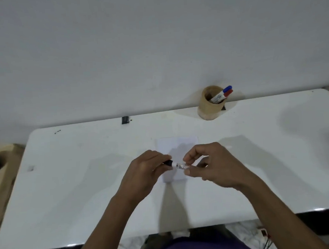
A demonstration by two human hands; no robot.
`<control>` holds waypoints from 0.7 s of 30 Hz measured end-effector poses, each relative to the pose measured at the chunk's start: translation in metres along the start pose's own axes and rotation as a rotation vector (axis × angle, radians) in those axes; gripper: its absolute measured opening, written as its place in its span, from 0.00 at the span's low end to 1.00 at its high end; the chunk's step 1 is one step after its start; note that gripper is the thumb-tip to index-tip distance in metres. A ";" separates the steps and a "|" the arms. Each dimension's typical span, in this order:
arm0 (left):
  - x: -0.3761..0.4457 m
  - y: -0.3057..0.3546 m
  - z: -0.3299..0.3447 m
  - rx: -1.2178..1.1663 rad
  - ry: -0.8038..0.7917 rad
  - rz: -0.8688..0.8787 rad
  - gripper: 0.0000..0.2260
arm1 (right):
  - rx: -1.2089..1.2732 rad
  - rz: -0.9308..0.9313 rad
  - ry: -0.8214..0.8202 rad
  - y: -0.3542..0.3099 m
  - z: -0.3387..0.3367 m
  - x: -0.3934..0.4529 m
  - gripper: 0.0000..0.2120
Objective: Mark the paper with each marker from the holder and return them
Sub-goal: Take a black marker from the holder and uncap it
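A black-capped white marker (pixel 178 165) is held level between both hands above a white sheet of paper (pixel 175 144) on the white table (pixel 86 186). My left hand (pixel 146 169) grips the black cap end. My right hand (pixel 210 164) pinches the white barrel end with thumb and fingers. The paper shows no marks where it is visible; the hands hide its middle. A round wooden holder (pixel 210 108) stands at the back of the table, right of centre, with a blue-capped marker (pixel 227 88) and a red-capped marker (pixel 229 93) leaning out of it.
A small black object (pixel 125 120) lies at the table's back edge by the white wall. A few dark specks (pixel 57 131) sit at the back left corner. Cables (pixel 266 239) lie on the floor below the front right edge.
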State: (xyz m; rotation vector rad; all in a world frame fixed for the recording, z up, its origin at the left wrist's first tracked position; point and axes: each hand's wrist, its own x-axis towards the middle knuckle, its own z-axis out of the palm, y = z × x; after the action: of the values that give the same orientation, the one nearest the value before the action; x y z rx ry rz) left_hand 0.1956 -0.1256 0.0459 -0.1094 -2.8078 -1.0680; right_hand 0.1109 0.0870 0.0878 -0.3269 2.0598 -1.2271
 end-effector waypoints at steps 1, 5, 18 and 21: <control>-0.010 -0.004 -0.004 -0.042 0.013 -0.043 0.10 | 0.016 -0.002 0.033 -0.003 0.002 -0.003 0.08; -0.043 -0.008 -0.013 -0.227 0.121 -0.279 0.08 | 0.407 -0.010 0.232 -0.011 0.021 -0.013 0.13; -0.073 -0.016 -0.028 -0.445 0.078 -0.449 0.08 | 0.857 0.034 0.414 -0.005 0.114 -0.009 0.08; -0.062 -0.036 -0.035 -0.408 0.077 -0.548 0.08 | 0.904 0.037 0.491 -0.002 0.089 0.004 0.09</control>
State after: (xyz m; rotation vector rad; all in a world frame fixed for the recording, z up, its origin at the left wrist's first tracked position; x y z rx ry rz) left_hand 0.2561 -0.1769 0.0382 0.6807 -2.5623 -1.6990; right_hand 0.1686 0.0243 0.0607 0.4745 1.6176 -2.2016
